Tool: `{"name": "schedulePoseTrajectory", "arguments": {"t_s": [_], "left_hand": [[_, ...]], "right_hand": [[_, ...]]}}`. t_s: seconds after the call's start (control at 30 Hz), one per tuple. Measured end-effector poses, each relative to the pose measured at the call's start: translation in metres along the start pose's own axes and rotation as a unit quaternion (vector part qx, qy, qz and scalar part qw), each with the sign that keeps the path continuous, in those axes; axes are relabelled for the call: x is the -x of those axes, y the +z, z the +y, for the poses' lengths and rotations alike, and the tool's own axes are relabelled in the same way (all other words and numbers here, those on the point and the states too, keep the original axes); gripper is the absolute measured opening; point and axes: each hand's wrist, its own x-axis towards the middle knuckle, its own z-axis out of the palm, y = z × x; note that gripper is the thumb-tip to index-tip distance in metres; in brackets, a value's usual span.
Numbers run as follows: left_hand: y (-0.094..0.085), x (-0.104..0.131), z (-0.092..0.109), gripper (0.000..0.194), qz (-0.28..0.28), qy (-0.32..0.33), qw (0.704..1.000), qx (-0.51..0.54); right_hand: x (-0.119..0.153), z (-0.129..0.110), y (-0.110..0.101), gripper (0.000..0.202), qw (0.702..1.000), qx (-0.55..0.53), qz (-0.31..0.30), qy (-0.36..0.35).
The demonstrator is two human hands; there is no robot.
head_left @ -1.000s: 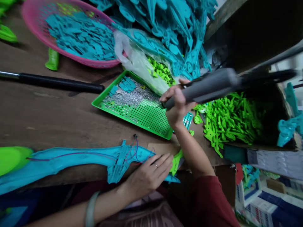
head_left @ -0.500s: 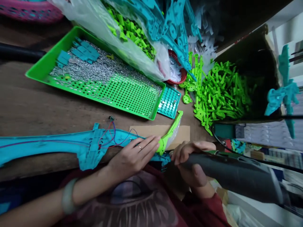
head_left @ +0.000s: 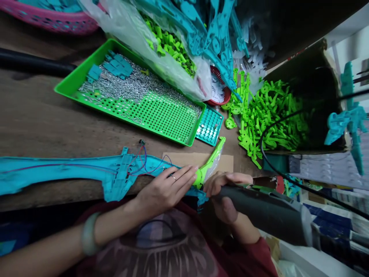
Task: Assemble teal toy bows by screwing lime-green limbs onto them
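A long blue plastic shell (head_left: 83, 171) with red and blue wires lies along the table's near edge. My left hand (head_left: 170, 188) rests over its right end, fingers together, pressed on the shell beside a green curved part (head_left: 210, 161) with a clear piece. A small black component (head_left: 142, 142) on wires sits just above the shell. My right hand (head_left: 226, 196) is wrapped round the front of a dark cylindrical power tool (head_left: 268, 209), which points left at the shell's right end. The tool's tip is hidden by my fingers.
A green tray (head_left: 161, 129) holds screws and blue pieces. Behind it are a plastic bag (head_left: 127, 42) of green parts and blue shells (head_left: 216, 42). Green parts (head_left: 268, 119) spill from a box at right. A black cable (head_left: 262, 142) loops above the tool.
The view has shifted a little, so the tray and shell appear further right. The power tool and my right hand have moved slightly left, and the black cable now loops higher across the box.
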Motion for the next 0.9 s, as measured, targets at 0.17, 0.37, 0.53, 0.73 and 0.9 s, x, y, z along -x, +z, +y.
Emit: {"name": "schedulePoseTrajectory", "arguments": {"t_s": [0.17,0.37,0.53,0.73,0.9], "left_hand": [[0.006,0.004,0.004,0.034,0.006,-0.004,1.0,0.004],[0.005,0.005,0.005,0.035,0.0,0.0,1.0,-0.008],[0.008,-0.002,0.007,0.036,-0.005,-0.014,1.0,-0.007],[-0.014,-0.018,0.022,0.032,-0.051,-0.069,0.996,0.01],[-0.088,-0.001,-0.046,0.034,-0.026,-0.108,0.992,0.057]], "right_hand": [[-0.015,-0.006,0.015,0.028,0.99,-0.047,0.038,-0.127],[-0.027,-0.001,0.007,0.032,0.984,-0.071,-0.083,-0.142],[-0.028,-0.01,-0.003,0.027,0.987,-0.094,-0.094,-0.091],[-0.072,-0.014,-0.019,0.026,0.988,-0.122,0.037,-0.09],[-0.071,-0.014,-0.038,0.036,0.961,0.168,0.196,-0.101]]}}
